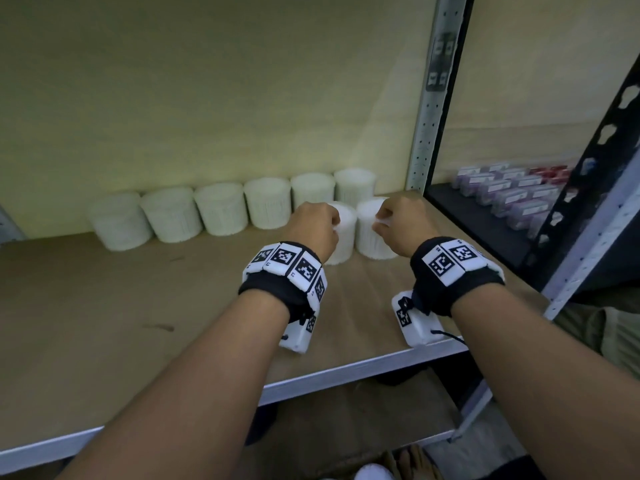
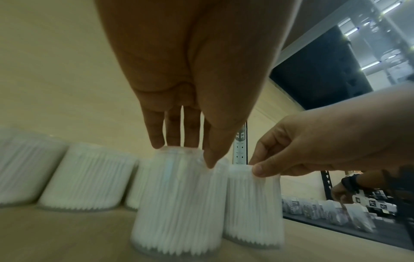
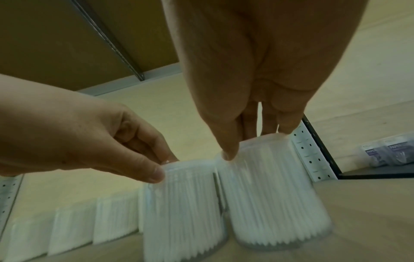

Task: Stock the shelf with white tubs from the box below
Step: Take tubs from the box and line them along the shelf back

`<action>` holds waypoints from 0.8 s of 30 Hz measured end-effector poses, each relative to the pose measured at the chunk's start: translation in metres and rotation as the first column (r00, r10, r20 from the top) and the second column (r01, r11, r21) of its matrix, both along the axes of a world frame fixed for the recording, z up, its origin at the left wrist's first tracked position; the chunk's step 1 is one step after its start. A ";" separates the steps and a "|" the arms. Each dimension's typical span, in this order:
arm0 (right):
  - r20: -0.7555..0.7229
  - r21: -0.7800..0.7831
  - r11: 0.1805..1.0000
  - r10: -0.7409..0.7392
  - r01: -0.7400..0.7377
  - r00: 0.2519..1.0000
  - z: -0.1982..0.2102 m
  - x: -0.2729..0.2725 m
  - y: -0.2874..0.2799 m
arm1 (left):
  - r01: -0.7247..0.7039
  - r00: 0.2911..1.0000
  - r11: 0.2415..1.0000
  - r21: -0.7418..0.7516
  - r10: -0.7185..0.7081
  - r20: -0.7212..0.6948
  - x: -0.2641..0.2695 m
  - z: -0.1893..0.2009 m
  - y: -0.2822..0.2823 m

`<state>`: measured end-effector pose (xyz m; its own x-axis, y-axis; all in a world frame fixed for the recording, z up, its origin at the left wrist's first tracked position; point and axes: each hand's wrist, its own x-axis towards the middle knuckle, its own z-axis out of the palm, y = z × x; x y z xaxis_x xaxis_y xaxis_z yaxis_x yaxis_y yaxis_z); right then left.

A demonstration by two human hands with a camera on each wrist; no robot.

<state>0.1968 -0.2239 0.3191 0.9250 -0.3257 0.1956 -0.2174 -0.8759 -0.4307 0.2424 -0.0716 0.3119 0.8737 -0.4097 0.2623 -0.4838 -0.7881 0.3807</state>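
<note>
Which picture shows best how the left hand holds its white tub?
The left wrist view: the left hand pinches the left tub by its top rim. The head view hides that grip behind knuckles; the right wrist view shows it sideways.

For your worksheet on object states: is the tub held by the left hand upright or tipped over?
Upright. The tub stands base-down on the shelf board, while the left hand grips its top rim.

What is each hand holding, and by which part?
Left hand pinches the left front tub by its top rim; right hand pinches the right front tub likewise.
</note>
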 end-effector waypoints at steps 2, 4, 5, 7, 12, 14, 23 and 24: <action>0.015 -0.011 1.000 0.000 0.000 1.000 0.000 0.007 -0.003 | 0.001 1.000 1.000 -0.005 -0.001 -0.011 0.007 0.001 -0.003; 0.013 -0.025 1.000 0.005 -0.005 1.000 0.002 0.012 -0.005 | 0.001 1.000 1.000 -0.017 -0.001 -0.016 0.014 0.002 -0.006; 0.008 -0.030 1.000 0.008 -0.007 1.000 0.002 0.014 -0.007 | 0.001 1.000 1.000 -0.023 -0.001 -0.018 0.017 0.002 -0.007; -0.005 -0.033 0.999 0.013 -0.013 1.000 0.003 0.020 -0.010 | 0.002 1.000 1.000 -0.031 -0.002 -0.025 0.022 0.001 -0.009; -0.019 -0.050 0.998 0.029 -0.030 0.999 0.003 0.029 -0.015 | -0.004 0.999 0.999 -0.050 0.002 -0.033 0.031 0.000 -0.013; -0.018 -0.066 0.997 0.034 -0.035 0.999 0.003 0.031 -0.014 | -0.007 1.000 0.999 -0.053 0.006 -0.028 0.032 0.000 -0.014; -0.078 -0.123 0.988 0.084 -0.093 0.993 0.007 0.031 -0.016 | 0.036 0.995 0.994 0.102 -0.026 -0.094 0.037 0.011 -0.014; -0.104 -0.120 0.987 0.096 -0.108 0.990 0.008 0.028 -0.016 | 0.045 0.992 0.991 0.124 -0.030 -0.121 0.036 0.013 -0.013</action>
